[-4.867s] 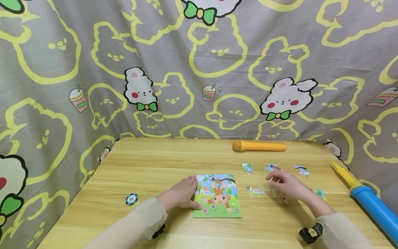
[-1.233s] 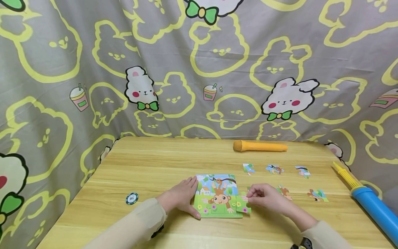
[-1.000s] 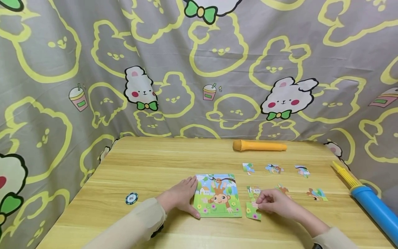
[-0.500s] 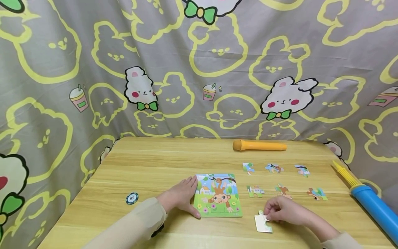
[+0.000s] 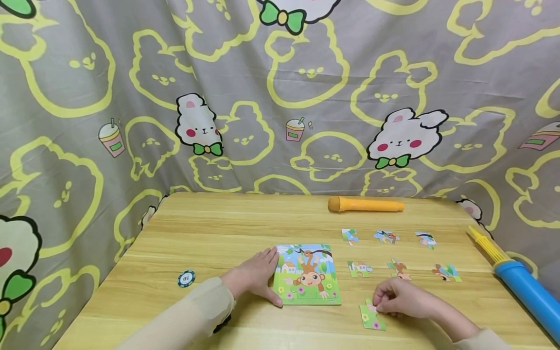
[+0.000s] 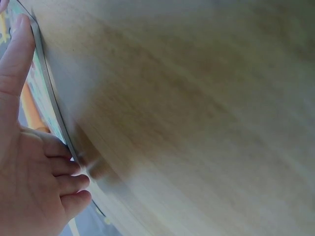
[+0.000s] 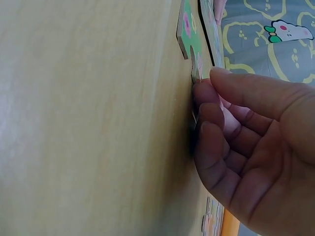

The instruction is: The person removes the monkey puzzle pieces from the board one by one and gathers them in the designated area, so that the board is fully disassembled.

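Observation:
A square monkey puzzle board (image 5: pixel 306 272) lies mid-table in the head view. My left hand (image 5: pixel 255 274) rests along its left edge, thumb at the near corner and fingers extended. In the left wrist view the left hand's palm (image 6: pixel 37 172) shows beside the board's edge. My right hand (image 5: pixel 400 299) pinches a green jigsaw piece with flowers (image 5: pixel 372 318) by its right side, low over the table to the right of the board. The right wrist view has that jigsaw piece (image 7: pixel 188 29) at the tips of the thumb and index finger, the other fingers curled in.
Several loose jigsaw pieces, including a house piece (image 5: pixel 359 269) and a branch piece (image 5: pixel 425 239), lie in two rows beyond the right hand. An orange toy microphone (image 5: pixel 365 204) is at the back, a blue-and-yellow tube (image 5: pixel 525 291) at right, a poker chip (image 5: pixel 186 278) at left.
My right hand has carried the green jigsaw piece from the board's right side rightward and toward me; its face looked pale half a second ago. The left hand stays at the board.

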